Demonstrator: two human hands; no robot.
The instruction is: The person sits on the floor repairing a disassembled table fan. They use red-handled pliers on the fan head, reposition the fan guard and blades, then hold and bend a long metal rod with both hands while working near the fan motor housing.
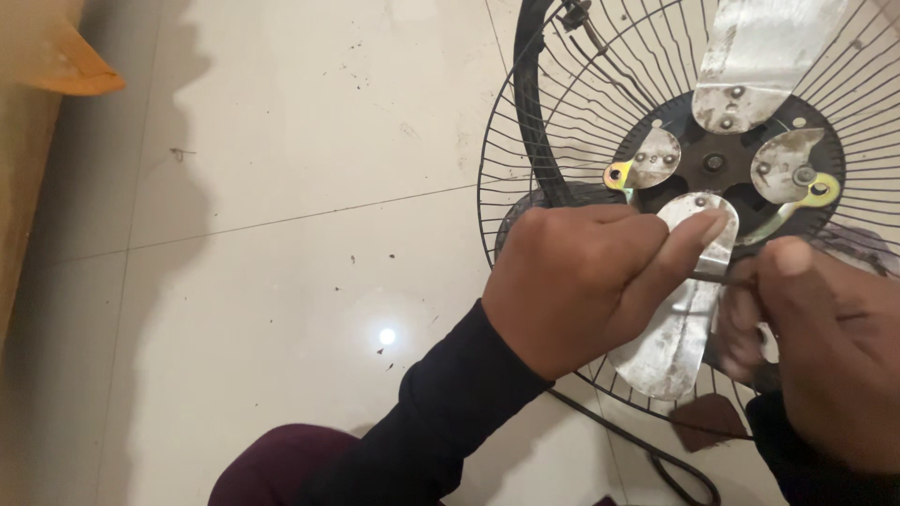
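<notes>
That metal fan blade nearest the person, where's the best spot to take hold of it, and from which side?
Probably the blade at its narrow neck beside the hub, coming from the left, where the left hand already pinches it. There the metal is slimmest and riveted firm; the broad free end looks thin and flexible.

1. The fan (712, 159) lies flat on the pale tile floor (281, 215), its black wire cage (525, 141) open on top.
2. Its round dark middle holds shiny metal blades.
3. One blade (670, 328) points toward the person and is scuffed and dull.
4. Both hands touch this blade.
5. Another blade (759, 56) points away.
</notes>
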